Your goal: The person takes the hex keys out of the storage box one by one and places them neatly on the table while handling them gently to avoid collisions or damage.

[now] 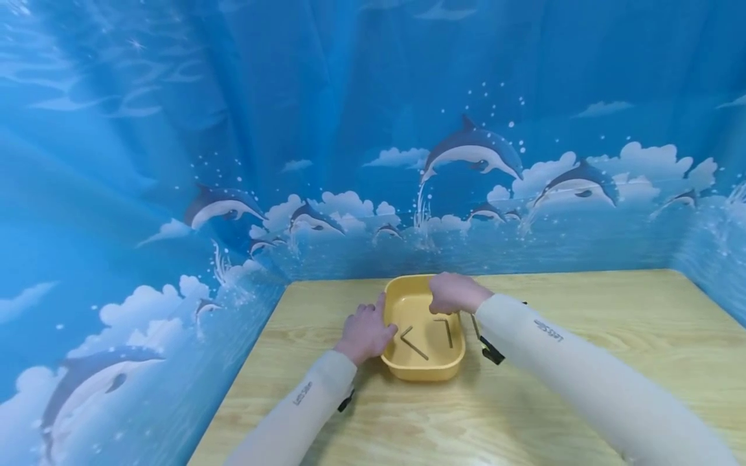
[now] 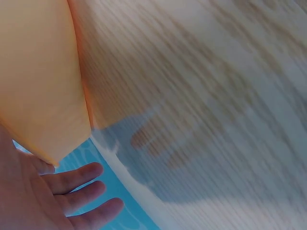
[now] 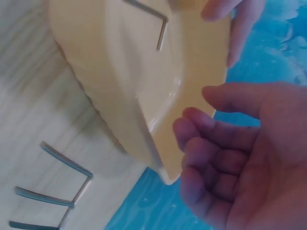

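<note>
A yellow plastic basin sits on the table with two L-shaped hex keys lying in it, the left one and the right one. At its left rim my left hand holds the edge between thumb and index finger; the other fingers extend loosely outside the wall. My right hand hovers over the basin's far right part. Its fingers are loosely curled, the thumb stands apart from them, and no object shows between them. One hex key inside the basin shows in the right wrist view.
To the right of the basin, three more hex keys lie on the wooden table; my right sleeve partly covers them in the head view. Behind the table hangs a blue curtain printed with dolphins. Dark straps show under the wrists.
</note>
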Available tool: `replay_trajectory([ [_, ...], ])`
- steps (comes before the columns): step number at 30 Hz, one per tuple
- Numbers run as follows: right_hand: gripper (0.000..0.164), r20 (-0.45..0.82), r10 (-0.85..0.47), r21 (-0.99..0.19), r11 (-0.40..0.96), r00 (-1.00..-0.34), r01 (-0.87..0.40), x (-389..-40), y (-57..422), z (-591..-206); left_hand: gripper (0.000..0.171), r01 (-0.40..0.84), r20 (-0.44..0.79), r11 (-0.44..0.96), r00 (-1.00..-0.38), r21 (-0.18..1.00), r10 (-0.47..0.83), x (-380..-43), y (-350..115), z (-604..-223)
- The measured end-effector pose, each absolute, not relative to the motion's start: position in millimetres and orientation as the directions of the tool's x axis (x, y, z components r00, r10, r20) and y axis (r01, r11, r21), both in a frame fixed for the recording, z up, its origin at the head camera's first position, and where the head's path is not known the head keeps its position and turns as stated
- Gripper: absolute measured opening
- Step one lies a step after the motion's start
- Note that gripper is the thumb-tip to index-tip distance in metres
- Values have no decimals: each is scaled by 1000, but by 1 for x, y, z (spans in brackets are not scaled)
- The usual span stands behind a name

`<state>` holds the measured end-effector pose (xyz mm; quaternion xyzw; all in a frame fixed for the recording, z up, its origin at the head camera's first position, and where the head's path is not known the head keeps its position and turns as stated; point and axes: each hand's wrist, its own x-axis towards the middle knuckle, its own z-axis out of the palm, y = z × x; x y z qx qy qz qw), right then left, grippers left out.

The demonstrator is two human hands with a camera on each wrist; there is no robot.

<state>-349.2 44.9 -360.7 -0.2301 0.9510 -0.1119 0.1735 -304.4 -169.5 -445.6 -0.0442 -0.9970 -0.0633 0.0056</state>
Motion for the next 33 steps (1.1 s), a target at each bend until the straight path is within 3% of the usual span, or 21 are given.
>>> replay_trajectory([
  [2, 8, -310, -473, -299, 872, -825, -388, -354, 39, -362, 80, 87, 23, 989, -996, 122, 85, -304, -168, -446],
  [10, 9, -391, -439, -246, 897, -809, -368, -369, 16, -370, 78, 99, 26, 988, -995, 115, 97, -302, -169, -445],
  [16, 24, -449, -440, -254, 897, -778, -361, -359, -1, -377, 78, 98, 14, 988, -995, 116, 97, -303, -169, -444],
  [24, 2, -532, -377, -190, 926, -758, -327, -344, -23, -373, 78, 120, 25, 984, -993, 130, 117, -304, -164, -442],
  [29, 26, -506, -336, -207, 941, -794, -266, -335, -33, -372, 79, 108, 27, 984, -994, 139, 105, -303, -166, -444],
  [33, 16, -480, -399, -174, 916, -782, -360, -328, -35, -374, 79, 102, 20, 987, -995, 123, 100, -302, -167, -443],
])
